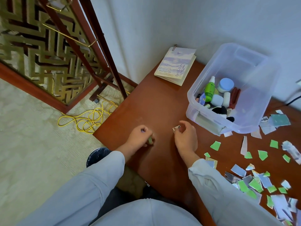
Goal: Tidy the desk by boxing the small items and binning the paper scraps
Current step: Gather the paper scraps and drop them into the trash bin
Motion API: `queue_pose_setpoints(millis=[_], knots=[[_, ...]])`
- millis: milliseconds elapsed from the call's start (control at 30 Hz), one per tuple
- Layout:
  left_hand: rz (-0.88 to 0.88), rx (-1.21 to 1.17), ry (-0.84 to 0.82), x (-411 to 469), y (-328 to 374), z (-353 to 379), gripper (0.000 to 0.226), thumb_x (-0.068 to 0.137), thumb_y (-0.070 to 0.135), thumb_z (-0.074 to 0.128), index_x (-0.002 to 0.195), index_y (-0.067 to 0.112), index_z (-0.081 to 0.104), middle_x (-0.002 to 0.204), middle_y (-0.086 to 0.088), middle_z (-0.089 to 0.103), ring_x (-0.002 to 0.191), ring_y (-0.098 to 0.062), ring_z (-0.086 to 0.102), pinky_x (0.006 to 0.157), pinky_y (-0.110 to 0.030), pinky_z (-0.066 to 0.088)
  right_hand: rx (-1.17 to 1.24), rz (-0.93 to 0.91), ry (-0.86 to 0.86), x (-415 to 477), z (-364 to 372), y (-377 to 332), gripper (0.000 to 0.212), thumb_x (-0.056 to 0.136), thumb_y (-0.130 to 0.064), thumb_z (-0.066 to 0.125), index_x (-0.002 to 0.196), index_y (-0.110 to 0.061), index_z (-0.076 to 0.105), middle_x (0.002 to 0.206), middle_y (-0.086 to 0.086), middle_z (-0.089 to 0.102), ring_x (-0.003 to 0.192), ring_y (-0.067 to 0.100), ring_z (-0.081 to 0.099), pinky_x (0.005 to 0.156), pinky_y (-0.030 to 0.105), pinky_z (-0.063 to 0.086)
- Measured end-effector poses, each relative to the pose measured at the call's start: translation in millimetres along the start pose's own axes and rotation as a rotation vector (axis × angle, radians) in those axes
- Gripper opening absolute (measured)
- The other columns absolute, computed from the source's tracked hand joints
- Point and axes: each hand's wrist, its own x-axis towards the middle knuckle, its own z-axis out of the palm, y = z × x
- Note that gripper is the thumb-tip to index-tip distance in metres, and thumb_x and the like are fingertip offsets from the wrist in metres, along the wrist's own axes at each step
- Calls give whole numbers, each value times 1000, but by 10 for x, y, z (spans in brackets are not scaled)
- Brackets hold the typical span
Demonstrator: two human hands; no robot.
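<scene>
Left hand [140, 136] curled round a green scrap [150, 141]; right hand [185, 137] pinches a pale scrap [176, 128] — both over the counter [154, 103]. Small items [218, 93] sit in the clear box [260, 66]; loose scraps [215, 145] lie right of the hands.

Over a brown desk [151, 108], a person's left hand [141, 136] grips a green scrap [150, 141] while the right hand [185, 137] pinches a pale scrap [176, 128]. Torn paper scraps [262, 154] litter the desk's right side, beside a clear box [247, 62] holding small items [225, 85].

Small items [216, 97] sit heaped in the clear box [250, 62]; green and blue paper scraps [215, 145] litter the desk [154, 111].
</scene>
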Motion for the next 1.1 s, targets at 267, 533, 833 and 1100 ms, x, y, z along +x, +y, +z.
queue_pose_setpoints(millis=[267, 533, 833, 1100], knots=[[-172, -283, 20, -35, 198, 204, 22, 87, 8, 48, 67, 15, 42, 55, -2, 45, 40, -12, 46, 39, -21, 40, -212, 41, -104, 60, -30, 52, 29, 84, -41, 69, 103, -22, 57, 110, 1, 43, 90, 23, 61, 68, 29, 44], [-178, -239, 5, -51, 188, 207, 25, 80, 3, 42, 63, 17, 32, 51, 3, 29, 42, -12, 23, 44, -24, 19, -276, -38, -100, 56, 26, 18, 18, 88, -26, 64, 106, -21, 63, 113, 4, 49, 99, 26, 57, 74, 33, 45], [-161, -151, -75, -6, 128, 155, 28, 83, 5, 39, 60, 19, 31, 54, 1, 28, 46, -15, 24, 48, -28, 18, -237, 13, -155, -47, 54, -5, 36, 88, -18, 62, 121, -24, 50, 114, 0, 60, 101, 22, 59, 69, 30, 43], [-169, -46, -240, 159, 204, 186, 21, 78, 6, 43, 65, 22, 38, 49, 6, 26, 44, -13, 20, 47, -23, 14, -252, 134, -106, -74, 74, 29, 24, 86, -34, 68, 106, -27, 57, 109, -1, 44, 76, 16, 54, 60, 26, 42]])
